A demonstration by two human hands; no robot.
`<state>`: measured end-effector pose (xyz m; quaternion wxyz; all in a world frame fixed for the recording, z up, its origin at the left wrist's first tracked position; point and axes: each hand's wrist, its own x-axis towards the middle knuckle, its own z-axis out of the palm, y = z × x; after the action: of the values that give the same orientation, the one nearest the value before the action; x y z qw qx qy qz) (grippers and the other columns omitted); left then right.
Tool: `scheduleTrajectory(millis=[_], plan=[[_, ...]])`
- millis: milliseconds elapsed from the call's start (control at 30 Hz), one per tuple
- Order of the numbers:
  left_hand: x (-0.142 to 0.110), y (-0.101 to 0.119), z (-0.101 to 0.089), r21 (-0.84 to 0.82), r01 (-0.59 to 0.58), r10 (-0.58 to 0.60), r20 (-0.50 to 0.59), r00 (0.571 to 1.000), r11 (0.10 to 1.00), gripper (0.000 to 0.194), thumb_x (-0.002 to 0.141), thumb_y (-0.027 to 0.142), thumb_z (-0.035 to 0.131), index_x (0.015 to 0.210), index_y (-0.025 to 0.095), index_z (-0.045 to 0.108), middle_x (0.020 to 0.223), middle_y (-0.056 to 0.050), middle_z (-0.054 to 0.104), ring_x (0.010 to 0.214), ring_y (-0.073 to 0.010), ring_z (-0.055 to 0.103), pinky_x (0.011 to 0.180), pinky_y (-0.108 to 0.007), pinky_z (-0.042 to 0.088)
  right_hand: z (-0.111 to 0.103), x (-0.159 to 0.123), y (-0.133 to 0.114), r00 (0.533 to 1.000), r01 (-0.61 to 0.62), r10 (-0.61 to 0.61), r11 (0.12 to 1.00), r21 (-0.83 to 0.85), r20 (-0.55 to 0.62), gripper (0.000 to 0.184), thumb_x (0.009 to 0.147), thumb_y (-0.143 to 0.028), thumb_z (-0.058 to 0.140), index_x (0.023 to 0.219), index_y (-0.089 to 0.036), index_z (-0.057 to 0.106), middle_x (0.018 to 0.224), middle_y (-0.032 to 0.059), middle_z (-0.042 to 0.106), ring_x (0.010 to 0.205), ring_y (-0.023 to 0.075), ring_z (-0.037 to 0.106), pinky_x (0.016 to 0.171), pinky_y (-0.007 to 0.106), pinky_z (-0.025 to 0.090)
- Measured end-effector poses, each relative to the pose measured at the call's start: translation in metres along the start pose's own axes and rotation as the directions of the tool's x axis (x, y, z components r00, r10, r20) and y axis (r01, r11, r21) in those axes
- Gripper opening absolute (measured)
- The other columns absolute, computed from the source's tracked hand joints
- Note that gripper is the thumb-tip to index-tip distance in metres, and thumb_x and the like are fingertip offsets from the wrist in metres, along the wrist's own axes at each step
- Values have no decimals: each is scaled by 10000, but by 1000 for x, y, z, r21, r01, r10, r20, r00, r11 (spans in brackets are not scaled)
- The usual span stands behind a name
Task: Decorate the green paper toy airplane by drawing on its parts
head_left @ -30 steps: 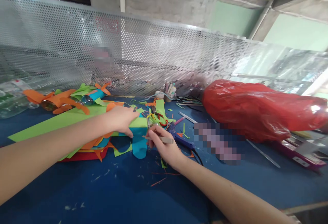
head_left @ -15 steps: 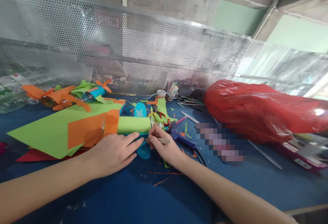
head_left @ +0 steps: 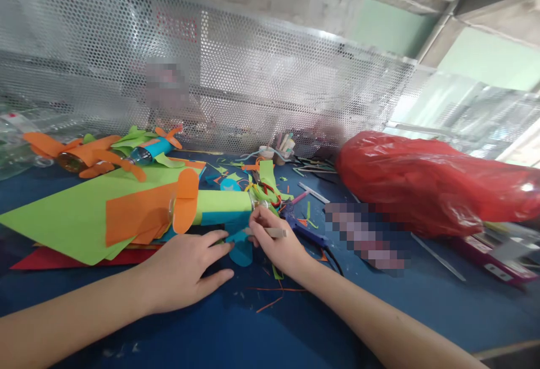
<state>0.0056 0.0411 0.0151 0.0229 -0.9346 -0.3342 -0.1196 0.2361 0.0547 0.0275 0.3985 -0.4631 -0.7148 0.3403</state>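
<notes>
A plastic bottle [head_left: 223, 199] wrapped in light green paper lies sideways on the table, with a blue strip [head_left: 219, 217] along its near side. An orange paper piece with rounded ends [head_left: 185, 200] stands at its left end. Blue paper with a rounded tip [head_left: 242, 250] sticks out toward me from beneath the bottle. My left hand [head_left: 196, 265] is open, its fingers spread, with the fingertips at that blue paper. My right hand [head_left: 274, 239] pinches a pale grey pen [head_left: 276, 233], its tip pointing left over the blue paper close to the bottle.
A dark blue glue gun [head_left: 306, 229] with a black cord lies right of my right hand. Scissors [head_left: 265, 186] rest among paper scraps. Coloured sheets [head_left: 80, 206] and other paper-covered bottles [head_left: 95, 152] are at left. A red plastic bag [head_left: 405, 178] fills the right back.
The bottle has turned, so its blue strip now shows and the orange piece hangs lower. My left hand has dropped slightly, its thumb spreading away. My right hand has shifted a little right with the pen.
</notes>
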Motion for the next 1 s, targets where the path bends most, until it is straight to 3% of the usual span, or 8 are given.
scheduleTrajectory(millis=[233, 400, 533, 767, 1000], plan=[[-9, 2, 15, 6, 48, -47, -77, 996, 999, 479, 1066, 509, 453, 1422, 286, 684, 1552, -159, 572, 904, -318, 787, 743, -467, 666, 3, 4, 9, 1000, -27, 27, 999, 27, -11, 167, 831, -312, 624, 776, -248, 479, 632, -74, 478, 572, 125, 449, 544, 266, 372], [-10, 1, 14, 25, 26, -25, -34, 999, 999, 511, 1087, 528, 405, 1442, 271, 670, 1519, -149, 613, 1041, -330, 777, 841, -455, 656, 6, 7, 16, 999, -33, 35, 997, 70, -34, 220, 864, -369, 634, 779, -255, 466, 643, -72, 504, 588, 134, 508, 594, 283, 432], [-10, 0, 14, 24, 16, -15, -35, 999, 1000, 525, 1097, 521, 386, 1465, 256, 650, 1510, -151, 618, 1115, -339, 757, 886, -466, 646, 8, 6, 17, 1000, 6, -5, 998, 68, -10, 224, 875, -347, 650, 769, -251, 478, 608, -79, 500, 554, 126, 461, 557, 273, 384], [-9, 1, 14, 51, 11, -10, -15, 1000, 999, 474, 1094, 506, 397, 1459, 343, 651, 1511, -125, 622, 1023, -319, 781, 806, -441, 654, 9, 6, 16, 1000, -7, 7, 997, 76, -3, 197, 869, -321, 629, 760, -252, 481, 590, -80, 506, 537, 128, 450, 540, 274, 357], [-10, 3, 14, 51, -7, 9, -46, 999, 999, 454, 1100, 460, 396, 1407, 312, 697, 1490, -158, 633, 993, -342, 784, 778, -484, 663, 8, 6, 15, 1000, -11, 12, 999, 48, -10, 194, 867, -310, 619, 750, -256, 473, 563, -83, 503, 530, 131, 442, 542, 276, 354]])
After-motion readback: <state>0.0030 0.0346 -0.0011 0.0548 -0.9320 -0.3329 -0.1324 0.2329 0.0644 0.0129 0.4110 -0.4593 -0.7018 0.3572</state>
